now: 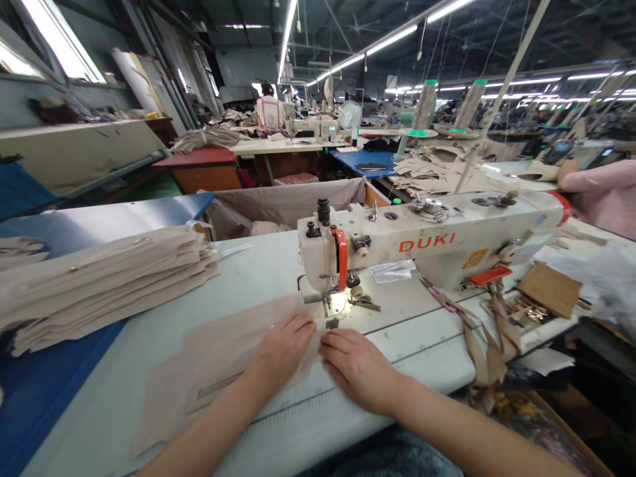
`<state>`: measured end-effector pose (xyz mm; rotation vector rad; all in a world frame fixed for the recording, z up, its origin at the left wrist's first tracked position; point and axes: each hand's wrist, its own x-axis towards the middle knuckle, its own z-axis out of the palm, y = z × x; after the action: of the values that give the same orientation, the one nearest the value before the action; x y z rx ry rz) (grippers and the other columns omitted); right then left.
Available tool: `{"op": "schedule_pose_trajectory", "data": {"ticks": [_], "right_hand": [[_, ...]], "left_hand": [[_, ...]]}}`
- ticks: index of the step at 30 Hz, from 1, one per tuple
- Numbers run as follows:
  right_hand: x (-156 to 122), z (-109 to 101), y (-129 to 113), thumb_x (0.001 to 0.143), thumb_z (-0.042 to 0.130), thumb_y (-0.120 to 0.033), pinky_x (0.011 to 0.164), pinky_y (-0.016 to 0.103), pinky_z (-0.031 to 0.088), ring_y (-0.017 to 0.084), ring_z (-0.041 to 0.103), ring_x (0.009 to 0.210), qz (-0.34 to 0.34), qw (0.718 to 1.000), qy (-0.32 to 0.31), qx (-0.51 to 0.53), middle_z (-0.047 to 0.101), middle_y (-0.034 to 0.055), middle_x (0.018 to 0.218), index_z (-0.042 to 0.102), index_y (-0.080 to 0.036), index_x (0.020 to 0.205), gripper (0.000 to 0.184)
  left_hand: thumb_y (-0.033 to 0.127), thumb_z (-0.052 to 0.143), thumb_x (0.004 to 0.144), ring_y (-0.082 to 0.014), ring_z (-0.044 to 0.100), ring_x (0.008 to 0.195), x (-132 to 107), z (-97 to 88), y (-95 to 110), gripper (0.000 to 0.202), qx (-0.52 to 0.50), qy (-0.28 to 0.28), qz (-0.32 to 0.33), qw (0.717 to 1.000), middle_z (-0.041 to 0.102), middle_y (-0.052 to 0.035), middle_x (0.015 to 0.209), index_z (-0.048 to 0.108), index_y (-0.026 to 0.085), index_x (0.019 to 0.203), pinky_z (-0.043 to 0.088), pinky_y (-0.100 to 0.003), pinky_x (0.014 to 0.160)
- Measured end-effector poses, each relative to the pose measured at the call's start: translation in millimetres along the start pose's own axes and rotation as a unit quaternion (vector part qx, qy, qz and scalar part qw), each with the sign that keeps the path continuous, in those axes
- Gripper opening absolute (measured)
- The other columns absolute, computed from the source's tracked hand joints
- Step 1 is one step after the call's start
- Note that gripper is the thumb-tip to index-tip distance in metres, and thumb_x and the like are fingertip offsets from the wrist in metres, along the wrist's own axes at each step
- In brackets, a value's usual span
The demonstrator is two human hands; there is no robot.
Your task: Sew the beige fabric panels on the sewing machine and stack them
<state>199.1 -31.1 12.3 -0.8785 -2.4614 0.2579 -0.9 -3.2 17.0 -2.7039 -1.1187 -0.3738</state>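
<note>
A beige fabric piece (223, 351) with a narrow slit lies on the sewing machine table, its right end near the lit needle area. My left hand (285, 348) rests on that end, fingers bent together and closed on the cloth. Close beside it, my right hand (360, 368) has its fingers curled at the fabric's right edge, thumb tucked below. Just beyond both hands stands the white sewing machine (427, 242) with an orange lever. The presser foot partly hides where the cloth meets the needle.
Stacked beige fabric pieces (114, 281) lie on a blue surface at left. Pink-handled scissors (440, 296), fabric strips (479, 351) and a parts tray (534, 315) sit at right. A cloth-lined bin (293, 197) stands behind the table. A co-worker's pink sleeve (603, 192) shows at far right.
</note>
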Motion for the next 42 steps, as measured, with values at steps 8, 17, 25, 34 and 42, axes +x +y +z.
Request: {"op": "schedule_pose_trajectory", "data": {"ticks": [8,17,25,34,42], "right_hand": [[-2,2,0,0.092,0.052,-0.017,0.1,0.038,0.045,0.022,0.055,0.113,0.0,1.0,0.002,0.001,0.065,0.0116,0.116,0.063,-0.015,0.112,0.022],[-2,2,-1,0.094,0.051,-0.017,0.101,0.037,0.045,0.023,0.055,0.113,0.002,1.0,0.009,0.007,0.064,0.0113,0.117,0.063,-0.013,0.113,0.023],[-3,3,0,0.094,0.049,-0.017,0.102,0.037,0.044,0.023,0.055,0.114,-0.001,1.0,0.018,0.003,0.064,0.0104,0.118,0.063,-0.014,0.113,0.024],[-3,3,-1,0.094,0.051,-0.016,0.101,0.036,0.044,0.022,0.054,0.113,-0.002,1.0,0.013,0.0,0.064,0.0108,0.116,0.063,-0.012,0.113,0.023],[-3,2,0,0.093,0.052,-0.015,0.1,0.037,0.044,0.022,0.055,0.111,0.001,1.0,0.021,0.016,0.065,0.0093,0.113,0.063,-0.013,0.11,0.021]], "left_hand": [[0.003,0.037,0.089,-0.0215,0.058,0.089,5,4.9,6,0.029,-0.003,0.0,-0.012,1.0,0.066,-0.0083,0.09,0.064,0.016,0.088,0.05,-0.036,0.08],[0.004,0.042,0.087,-0.0233,0.059,0.089,1,6.0,9,0.023,0.039,-0.008,-0.011,0.999,0.064,-0.0088,0.092,0.062,0.015,0.092,0.051,-0.036,0.079],[0.004,0.043,0.088,-0.0219,0.059,0.089,0,6.0,9,0.022,0.033,0.012,-0.013,0.999,0.064,-0.0073,0.094,0.06,0.016,0.094,0.05,-0.034,0.077],[0.003,0.043,0.087,-0.0219,0.059,0.092,-3,14.2,6,0.023,0.026,0.044,0.003,0.999,0.065,-0.0083,0.094,0.061,0.014,0.097,0.05,-0.034,0.081],[0.003,0.039,0.088,-0.0215,0.06,0.09,-2,10.9,8,0.027,0.023,0.059,-0.001,0.998,0.066,-0.0078,0.093,0.062,0.015,0.096,0.051,-0.035,0.082]]}}
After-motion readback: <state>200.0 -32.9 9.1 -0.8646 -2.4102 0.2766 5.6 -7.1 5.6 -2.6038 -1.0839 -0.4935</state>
